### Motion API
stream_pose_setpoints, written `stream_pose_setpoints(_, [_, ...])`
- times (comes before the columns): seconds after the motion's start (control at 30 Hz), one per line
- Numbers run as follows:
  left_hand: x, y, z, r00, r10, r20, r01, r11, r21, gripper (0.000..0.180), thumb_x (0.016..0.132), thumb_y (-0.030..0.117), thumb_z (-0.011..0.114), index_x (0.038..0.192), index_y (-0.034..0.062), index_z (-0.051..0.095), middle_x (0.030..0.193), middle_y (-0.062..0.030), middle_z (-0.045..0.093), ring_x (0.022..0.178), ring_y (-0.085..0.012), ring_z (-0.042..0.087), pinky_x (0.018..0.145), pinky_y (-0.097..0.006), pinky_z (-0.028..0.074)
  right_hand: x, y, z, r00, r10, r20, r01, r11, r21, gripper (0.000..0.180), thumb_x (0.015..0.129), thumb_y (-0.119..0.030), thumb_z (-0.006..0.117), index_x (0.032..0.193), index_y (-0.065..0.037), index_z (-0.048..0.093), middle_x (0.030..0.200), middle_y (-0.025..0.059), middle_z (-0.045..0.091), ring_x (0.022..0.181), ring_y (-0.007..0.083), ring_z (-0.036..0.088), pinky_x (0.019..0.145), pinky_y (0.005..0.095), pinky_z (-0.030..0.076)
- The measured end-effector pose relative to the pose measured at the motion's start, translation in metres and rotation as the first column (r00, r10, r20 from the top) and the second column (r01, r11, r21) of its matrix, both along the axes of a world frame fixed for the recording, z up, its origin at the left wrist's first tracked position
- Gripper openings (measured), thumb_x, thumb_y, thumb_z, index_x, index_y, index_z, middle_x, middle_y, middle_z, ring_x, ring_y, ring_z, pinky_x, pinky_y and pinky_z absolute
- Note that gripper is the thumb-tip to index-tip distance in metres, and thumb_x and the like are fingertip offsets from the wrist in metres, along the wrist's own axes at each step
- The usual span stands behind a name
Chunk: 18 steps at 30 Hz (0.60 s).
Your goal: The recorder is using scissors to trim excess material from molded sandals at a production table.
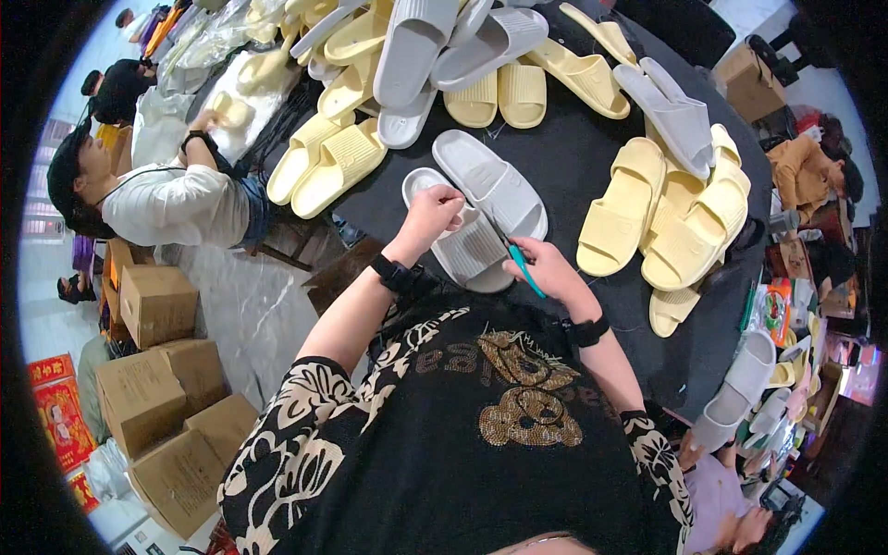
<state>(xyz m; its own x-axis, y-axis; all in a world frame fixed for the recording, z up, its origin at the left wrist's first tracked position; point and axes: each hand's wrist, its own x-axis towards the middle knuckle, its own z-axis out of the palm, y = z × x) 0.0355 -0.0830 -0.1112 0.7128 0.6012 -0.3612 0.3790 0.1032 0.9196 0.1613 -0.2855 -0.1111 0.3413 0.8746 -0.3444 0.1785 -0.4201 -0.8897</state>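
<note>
A pair of grey slippers lies on the black table in front of me: one slipper at the back right, the other nearer and to the left. My left hand is over the nearer slipper, its fingers pinched together; what they hold, if anything, is too small to make out. In my right hand, at the right edge of the pair, is a slim teal-handled pair of scissors. Its thin dark tip points up and left between the two slippers, toward my left hand.
Yellow slippers stand stacked on the right of the black table. A pile of yellow and grey slippers covers the far side. A person in white works at the left, near cardboard boxes. Another person sits lower right.
</note>
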Motion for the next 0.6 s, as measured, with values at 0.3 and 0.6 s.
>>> stream_pose_setpoints(0.3, [-0.002,0.006,-0.007,0.995,0.011,0.100,0.000,0.994,-0.113,0.017,0.086,0.014,0.058,0.094,-0.0008,0.061,0.074,-0.0021,0.059,0.061,-0.0097,0.058,0.056,-0.023,0.049,0.009,0.034,0.011,0.874,0.022,-0.485,-0.107,0.983,-0.148,0.036,0.083,-0.021,0.063,0.111,0.000,0.055,0.073,-0.0012,0.056,0.060,0.0059,0.055,0.047,0.0195,0.045])
stream_pose_setpoints(0.6, [-0.006,0.003,-0.004,0.993,0.013,0.115,0.004,0.989,-0.149,0.016,0.086,0.014,0.057,0.094,0.0003,0.061,0.074,-0.0014,0.059,0.060,-0.0093,0.058,0.055,-0.023,0.049,0.003,0.042,0.014,0.819,-0.065,-0.569,-0.018,0.990,-0.140,0.030,0.083,-0.022,0.062,0.105,-0.002,0.058,0.069,-0.0011,0.056,0.055,0.0059,0.054,0.043,0.0190,0.043])
